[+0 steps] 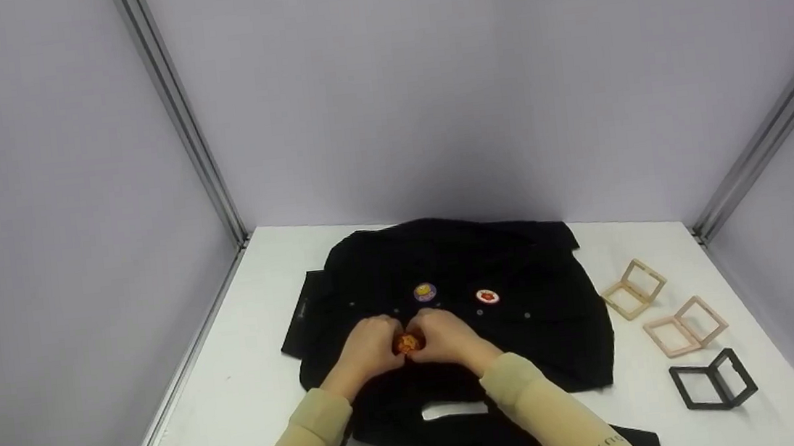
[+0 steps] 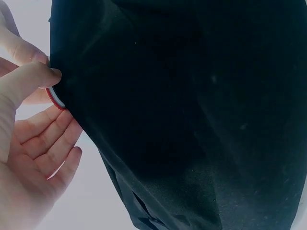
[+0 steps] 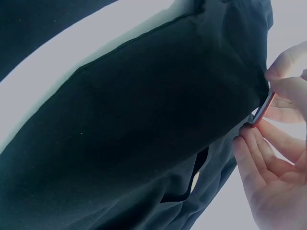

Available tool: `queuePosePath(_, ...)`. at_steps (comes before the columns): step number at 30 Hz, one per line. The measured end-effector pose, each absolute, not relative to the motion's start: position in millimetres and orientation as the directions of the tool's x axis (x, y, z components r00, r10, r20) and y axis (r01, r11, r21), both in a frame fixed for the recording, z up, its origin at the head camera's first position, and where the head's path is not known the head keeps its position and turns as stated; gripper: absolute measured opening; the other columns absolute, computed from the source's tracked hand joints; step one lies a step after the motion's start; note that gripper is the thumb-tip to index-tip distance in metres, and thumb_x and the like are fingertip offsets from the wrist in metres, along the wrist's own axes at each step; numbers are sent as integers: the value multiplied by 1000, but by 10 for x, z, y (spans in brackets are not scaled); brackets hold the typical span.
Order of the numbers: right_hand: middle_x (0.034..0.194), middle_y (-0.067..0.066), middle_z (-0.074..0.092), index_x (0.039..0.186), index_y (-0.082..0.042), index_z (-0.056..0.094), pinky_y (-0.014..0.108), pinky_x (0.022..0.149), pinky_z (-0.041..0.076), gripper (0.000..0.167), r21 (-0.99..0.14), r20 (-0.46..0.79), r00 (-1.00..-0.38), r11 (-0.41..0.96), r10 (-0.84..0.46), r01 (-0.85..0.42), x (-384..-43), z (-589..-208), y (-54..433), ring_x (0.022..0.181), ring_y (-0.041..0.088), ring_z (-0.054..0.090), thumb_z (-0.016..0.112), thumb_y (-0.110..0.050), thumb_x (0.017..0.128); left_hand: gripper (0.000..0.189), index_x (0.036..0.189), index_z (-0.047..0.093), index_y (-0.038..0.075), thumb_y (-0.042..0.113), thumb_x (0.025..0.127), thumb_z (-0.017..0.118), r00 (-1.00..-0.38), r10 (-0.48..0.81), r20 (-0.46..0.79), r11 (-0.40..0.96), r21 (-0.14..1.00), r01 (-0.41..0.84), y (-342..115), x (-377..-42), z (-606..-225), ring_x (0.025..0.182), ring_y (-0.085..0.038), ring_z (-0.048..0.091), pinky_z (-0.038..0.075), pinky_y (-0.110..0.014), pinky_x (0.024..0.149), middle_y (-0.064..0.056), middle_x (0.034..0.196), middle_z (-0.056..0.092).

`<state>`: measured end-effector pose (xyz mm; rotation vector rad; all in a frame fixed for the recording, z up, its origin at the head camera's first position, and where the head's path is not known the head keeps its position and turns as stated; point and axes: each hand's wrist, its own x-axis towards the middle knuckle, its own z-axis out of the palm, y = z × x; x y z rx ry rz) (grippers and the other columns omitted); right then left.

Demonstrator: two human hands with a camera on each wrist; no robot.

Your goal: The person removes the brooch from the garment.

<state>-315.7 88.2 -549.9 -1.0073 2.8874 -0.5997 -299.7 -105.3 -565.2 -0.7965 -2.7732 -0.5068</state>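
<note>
A round orange badge (image 1: 409, 343) sits between the two hands, above a black garment (image 1: 541, 355) spread on the table. My left hand (image 1: 372, 345) pinches the badge's left side. From the opposite side, my right hand (image 1: 444, 335) grips its edge. In the left wrist view, only the badge's red and white rim (image 2: 55, 98) shows beside black cloth. The right wrist view shows the badge edge-on (image 3: 263, 112), with fingertips around it and cloth close by. The badge's back and any pin are hidden.
A purple and yellow badge (image 1: 425, 292) and a white and red badge (image 1: 488, 296) lie on the garment beyond the hands. Three hinged frames, light wood (image 1: 626, 297), pinkish (image 1: 676, 336) and black (image 1: 702, 388), stand opened at the right. Pale panels enclose the white table (image 1: 225, 400).
</note>
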Motion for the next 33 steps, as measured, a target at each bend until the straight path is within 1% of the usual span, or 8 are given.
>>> queuePosePath(5, 91, 4, 77, 99, -9, 79, 36, 77, 57, 26, -372, 98, -790, 714, -606, -594, -3140, -5495, 898, 80, 17, 65, 84, -25, 80, 21, 82, 74, 11, 21, 70, 88, -834, 464, 299, 790, 285, 542, -1051, -2997, -5657, 68, -22, 63, 55, -40, 68, -3, 77, 69)
queuePosePath(11, 92, 5, 76, 101, -8, 79, 36, 76, 57, 26, -342, 109, -775, 709, -622, -617, -3118, -5510, 911, 80, 18, 65, 82, -24, 81, 20, 82, 75, 11, 21, 73, 89, -843, 448, 297, 794, 301, 528, -1048, -2989, -5667, 69, -21, 63, 56, -39, 69, -3, 78, 70)
queuePosePath(18, 89, 4, 77, 97, -8, 79, 35, 75, 59, 18, -338, 137, -765, 696, -630, -634, -3107, -5529, 901, 78, 18, 68, 80, -20, 84, 17, 79, 73, 12, 20, 73, 87, -840, 431, 329, 793, 307, 527, -1048, -2985, -5700, 68, -21, 63, 55, -39, 68, -2, 76, 69)
queuePosePath(22, 85, 4, 78, 91, -9, 79, 33, 71, 59, 10, -350, 163, -757, 680, -633, -644, -3101, -5542, 886, 73, 16, 67, 79, -16, 83, 16, 77, 73, 12, 21, 74, 86, -842, 413, 348, 789, 324, 522, -1052, -2982, -5716, 68, -22, 65, 56, -39, 68, -2, 76, 70)
queuePosePath(25, 78, 2, 75, 84, -10, 76, 31, 65, 54, 4, -339, 172, -766, 693, -619, -637, -3099, -5540, 867, 66, 14, 61, 78, -13, 81, 16, 79, 73, 12, 21, 75, 85, -840, 408, 358, 792, 319, 520, -1041, -2979, -5724, 70, -23, 66, 57, -40, 69, -3, 77, 71)
queuePosePath(28, 75, 1, 72, 78, -11, 73, 31, 61, 52, 5, -310, 186, -779, 716, -599, -625, -3102, -5546, 852, 63, 14, 59, 77, -12, 80, 17, 82, 73, 13, 21, 75, 86, -836, 410, 365, 804, 288, 520, -1024, -2979, -5737, 71, -25, 67, 57, -42, 70, -3, 79, 71)
queuePosePath(33, 77, 1, 73, 79, -13, 72, 35, 65, 55, 6, -289, 216, -795, 740, -567, -607, -3104, -5563, 846, 67, 18, 64, 78, -13, 81, 24, 91, 70, 15, 22, 75, 86, -835, 422, 354, 827, 228, 514, -1006, -2973, -5762, 76, -26, 68, 57, -44, 73, -4, 86, 71)
